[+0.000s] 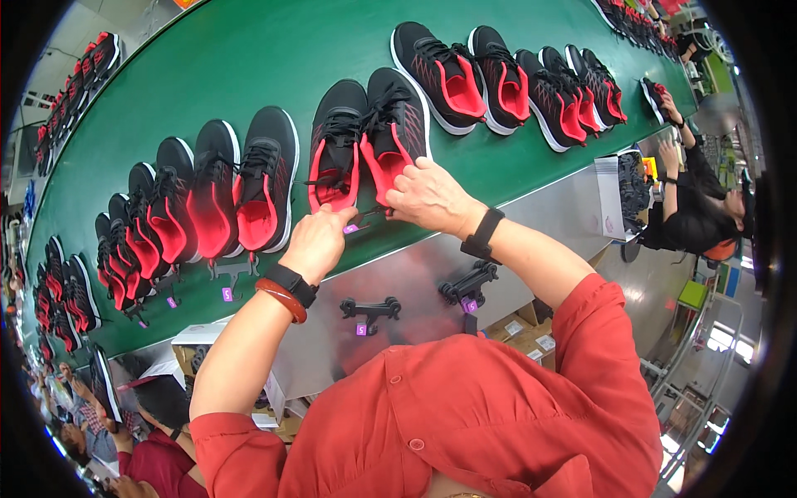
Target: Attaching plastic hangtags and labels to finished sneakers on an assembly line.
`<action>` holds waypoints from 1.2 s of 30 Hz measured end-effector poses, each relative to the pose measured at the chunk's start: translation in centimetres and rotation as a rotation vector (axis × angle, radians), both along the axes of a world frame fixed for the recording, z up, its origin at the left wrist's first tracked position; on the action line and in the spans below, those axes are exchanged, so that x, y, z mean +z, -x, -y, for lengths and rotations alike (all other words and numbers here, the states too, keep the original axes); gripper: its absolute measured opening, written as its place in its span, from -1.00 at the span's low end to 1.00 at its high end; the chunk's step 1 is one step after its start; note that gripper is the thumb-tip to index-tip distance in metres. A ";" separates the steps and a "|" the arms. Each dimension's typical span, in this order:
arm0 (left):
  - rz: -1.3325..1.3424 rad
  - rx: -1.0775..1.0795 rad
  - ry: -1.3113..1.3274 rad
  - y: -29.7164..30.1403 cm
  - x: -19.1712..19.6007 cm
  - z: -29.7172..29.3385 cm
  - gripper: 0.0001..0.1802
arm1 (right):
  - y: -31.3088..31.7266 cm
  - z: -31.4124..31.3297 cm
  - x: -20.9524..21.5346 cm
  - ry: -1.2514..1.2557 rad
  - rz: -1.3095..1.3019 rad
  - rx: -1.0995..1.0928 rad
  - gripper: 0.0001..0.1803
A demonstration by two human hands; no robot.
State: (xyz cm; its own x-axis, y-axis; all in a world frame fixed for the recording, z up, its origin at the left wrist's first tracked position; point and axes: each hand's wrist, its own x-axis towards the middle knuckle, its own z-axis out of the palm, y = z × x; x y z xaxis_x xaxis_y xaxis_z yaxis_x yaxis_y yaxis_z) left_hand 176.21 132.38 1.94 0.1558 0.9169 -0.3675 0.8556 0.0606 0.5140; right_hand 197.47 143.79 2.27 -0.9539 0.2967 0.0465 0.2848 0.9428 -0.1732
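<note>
In front of me on the green table lie two black sneakers with red linings, toes pointing away. My left hand (318, 242) is closed at the heel of the left sneaker (340, 124). Curled fingers of my right hand (433, 197) grip the heel collar of the right sneaker (407, 116). Between both hands shows part of a black plastic shoe hanger (371, 217), with a purple tag (350, 228) on it. Its ends are hidden by my fingers. Closer to me, on the metal ledge, are two more black hangers (370, 309) (467, 282) with purple tags.
Several like sneakers stand in rows to the left (217, 191) and right (444, 79) along the green table (349, 33). A white box of black hangers (613, 195) sits at the right. Co-workers (697, 207) (162, 415) are at both sides. Cardboard boxes (519, 332) lie below the ledge.
</note>
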 end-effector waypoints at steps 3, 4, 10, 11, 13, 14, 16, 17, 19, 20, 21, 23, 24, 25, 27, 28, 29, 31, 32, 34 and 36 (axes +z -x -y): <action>0.094 0.007 -0.044 0.3 0.3 0.3 -0.56 | 1.0 0.8 -0.2 -0.002 0.057 -0.013 -0.76; 0.171 0.013 -0.098 0.4 0.7 0.6 -0.54 | 1.2 0.9 -0.9 -0.037 0.062 -0.042 -0.81; 0.187 -0.044 -0.176 1.1 -1.3 2.8 -0.21 | 0.2 2.7 -2.9 0.310 -0.255 -0.322 -0.59; 0.122 -0.040 -0.138 1.3 -1.2 3.5 -0.20 | -0.2 3.6 -3.4 0.387 -0.322 -0.379 -0.52; -0.009 -0.023 -0.082 1.4 0.8 3.4 -0.18 | -1.5 6.4 -1.7 0.311 -0.310 -0.497 -0.46; -0.026 0.058 -0.217 2.0 0.9 3.6 -0.18 | -2.4 7.9 -1.6 0.319 -0.316 -0.454 -0.61; -0.043 0.131 -0.410 3.0 0.9 3.6 -0.29 | -2.6 11.9 -1.9 0.250 0.358 -0.163 -0.78; -0.034 0.162 -0.441 3.2 1.7 3.3 -0.33 | -3.1 13.9 -1.5 0.450 0.031 -0.127 -0.73; 0.046 0.203 -0.449 2.7 2.4 2.6 -0.44 | -2.5 16.1 -1.7 0.417 -0.005 -0.117 -0.70; 0.074 0.207 -0.460 2.1 2.6 2.0 -0.46 | -2.7 17.2 -3.7 0.336 0.078 -0.118 -0.69; 0.103 0.204 -0.468 1.4 2.8 1.4 -0.48 | -2.5 17.5 -4.4 0.258 0.159 -0.126 -0.69; 0.144 0.180 -0.485 -1.1 3.3 0.0 -0.52 | -3.2 17.4 -5.3 0.311 0.150 -0.146 -0.73; 0.163 0.174 -0.460 -2.2 3.3 -0.8 -0.53 | -3.5 16.9 -5.3 0.337 0.146 -0.151 -0.74; 0.183 0.167 -0.434 -3.3 3.1 -1.6 -0.54 | -3.8 16.4 -5.3 0.415 0.142 -0.157 -0.76; 0.184 0.126 -0.446 -5.6 2.4 -3.4 -0.59 | -4.6 15.1 -4.6 0.572 0.124 -0.168 -0.78; 0.196 0.099 -0.452 -6.7 2.3 -4.5 -0.61 | -5.2 14.1 -4.1 0.692 0.114 -0.162 -0.82; 0.208 0.072 -0.457 -7.9 2.1 -5.8 -0.62 | -6.1 12.6 -3.3 0.865 0.117 -0.239 -0.82; 0.173 0.027 -0.476 -9.6 1.0 -8.4 -0.61 | -8.3 9.1 -1.1 1.226 0.119 -0.381 -0.84; 0.163 0.019 -0.461 -10.4 0.8 -9.6 -0.58 | -9.7 7.3 0.0 1.583 0.062 -0.602 -0.85; 0.128 -0.006 -0.432 -12.3 0.3 -12.3 -0.51 | -12.9 3.7 1.6 1.652 -0.290 -0.932 -0.73; 0.122 -0.017 -0.369 -13.8 -0.1 -14.8 -0.50 | -15.4 0.2 -0.2 1.439 -0.628 -1.061 -0.69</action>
State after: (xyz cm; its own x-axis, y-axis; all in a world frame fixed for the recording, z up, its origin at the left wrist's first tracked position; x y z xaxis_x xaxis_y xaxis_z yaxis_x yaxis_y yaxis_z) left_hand 190.01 147.18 1.85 0.1948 0.9808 0.0083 0.7863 -0.1612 0.5965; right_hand 212.88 143.60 2.05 -0.3215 0.7935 -0.5167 0.1620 -0.4916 -0.8556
